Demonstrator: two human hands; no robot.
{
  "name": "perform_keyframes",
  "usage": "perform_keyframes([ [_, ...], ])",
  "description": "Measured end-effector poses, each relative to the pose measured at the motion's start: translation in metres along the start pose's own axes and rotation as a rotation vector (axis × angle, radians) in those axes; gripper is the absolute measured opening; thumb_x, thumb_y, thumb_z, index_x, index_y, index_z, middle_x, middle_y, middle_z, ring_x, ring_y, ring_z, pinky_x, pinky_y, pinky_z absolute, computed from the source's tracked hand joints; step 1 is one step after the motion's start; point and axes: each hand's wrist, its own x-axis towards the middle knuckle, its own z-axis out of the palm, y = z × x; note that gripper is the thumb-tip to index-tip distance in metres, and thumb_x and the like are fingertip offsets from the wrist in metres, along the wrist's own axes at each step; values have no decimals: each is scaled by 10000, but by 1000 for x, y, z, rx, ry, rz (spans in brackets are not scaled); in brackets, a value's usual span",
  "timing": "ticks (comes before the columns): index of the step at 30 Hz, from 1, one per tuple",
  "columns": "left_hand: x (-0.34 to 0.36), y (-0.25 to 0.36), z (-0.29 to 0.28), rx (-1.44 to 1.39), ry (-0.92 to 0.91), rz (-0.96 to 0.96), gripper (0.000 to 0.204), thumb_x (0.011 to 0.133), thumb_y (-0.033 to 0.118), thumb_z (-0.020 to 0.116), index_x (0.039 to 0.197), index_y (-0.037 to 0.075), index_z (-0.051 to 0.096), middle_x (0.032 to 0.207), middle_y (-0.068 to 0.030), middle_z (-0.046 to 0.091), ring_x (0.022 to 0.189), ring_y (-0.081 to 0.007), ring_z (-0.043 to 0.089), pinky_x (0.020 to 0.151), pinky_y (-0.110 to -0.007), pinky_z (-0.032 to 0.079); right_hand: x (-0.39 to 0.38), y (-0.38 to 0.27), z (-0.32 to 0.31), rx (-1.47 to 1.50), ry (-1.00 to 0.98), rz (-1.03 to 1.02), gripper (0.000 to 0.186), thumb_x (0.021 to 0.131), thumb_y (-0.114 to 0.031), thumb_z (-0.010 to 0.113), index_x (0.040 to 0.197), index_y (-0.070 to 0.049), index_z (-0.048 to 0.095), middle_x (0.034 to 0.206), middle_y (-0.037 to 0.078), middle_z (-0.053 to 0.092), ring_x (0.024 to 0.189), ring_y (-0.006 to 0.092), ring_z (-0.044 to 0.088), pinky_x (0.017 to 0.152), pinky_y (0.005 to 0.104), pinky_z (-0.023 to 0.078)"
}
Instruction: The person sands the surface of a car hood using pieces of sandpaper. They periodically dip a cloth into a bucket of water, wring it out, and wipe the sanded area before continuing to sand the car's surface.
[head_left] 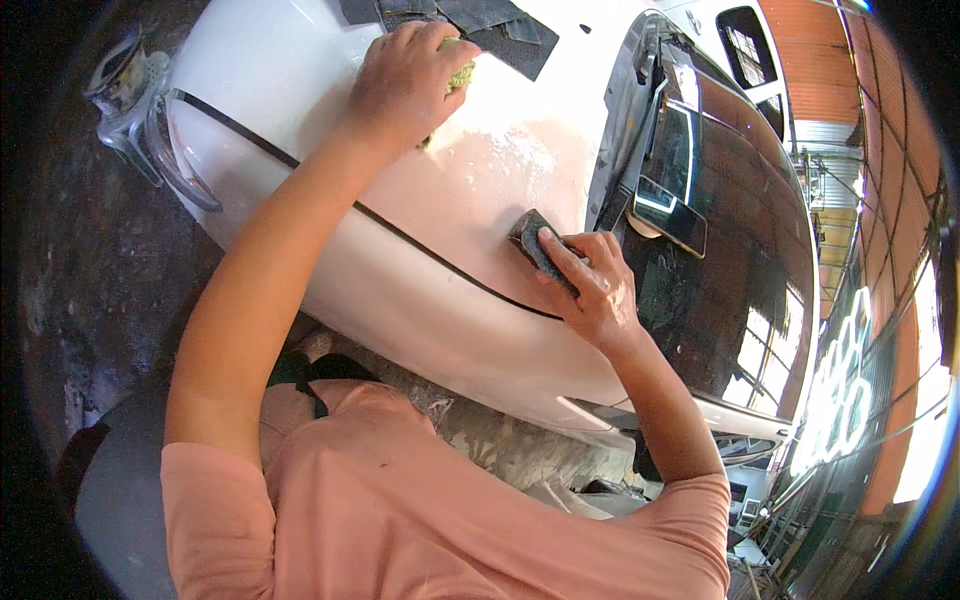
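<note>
My left hand (402,88) is closed round a yellow-green sponge (462,76) over the white car hood (420,220); only the sponge's edges show past my fingers. Closer to the windshield, my right hand (602,295) grips a dark block (540,240), seemingly wrapped in sandpaper, held against the hood. Between the two hands the surface is wet, with water and whitish suds (510,150) on it. Several dark sheets (495,32), which look like sandpaper, lie on the hood beyond my left hand.
A dark windshield (740,250) rises to the right, with a phone (672,218) resting near its base. A black gap (400,235) runs between hood and fender. At the far left a headlight opening (125,80) stands exposed. Corrugated orange walls (810,60) stand behind.
</note>
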Motion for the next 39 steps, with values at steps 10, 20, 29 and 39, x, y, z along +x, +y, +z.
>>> perform_keyframes([
  [10,3,-4,-2,-23,-27,3,465,864,243,791,1304,178,655,1322,-88,618,1254,-333,572,1054,-481,479,21,18,14,-12,92,21,498,860,-235,801,1350,-202,720,1013,114,658,903,316,623,747,430,557],
  [20,6,0,0,2,-67,1,465,878,239,782,1322,183,652,1354,-82,614,1280,-331,562,1062,-497,472,68,36,22,-90,134,139,413,930,-360,741,1315,-212,722,1012,99,643,965,307,625,759,450,564],
  [29,8,11,-11,43,-130,-55,492,884,245,777,1351,183,637,1378,-78,593,1300,-339,544,1082,-509,455,55,31,11,-47,109,69,377,954,-339,741,1301,-193,736,1033,93,657,954,289,649,746,415,574],
  [39,10,20,-15,177,-56,-99,677,866,345,824,1445,109,564,1436,-192,542,1367,-421,483,1129,-543,423,66,30,-35,625,480,670,443,1007,-360,662,1344,-76,701,1080,193,702,1016,331,681,898,409,544],
])
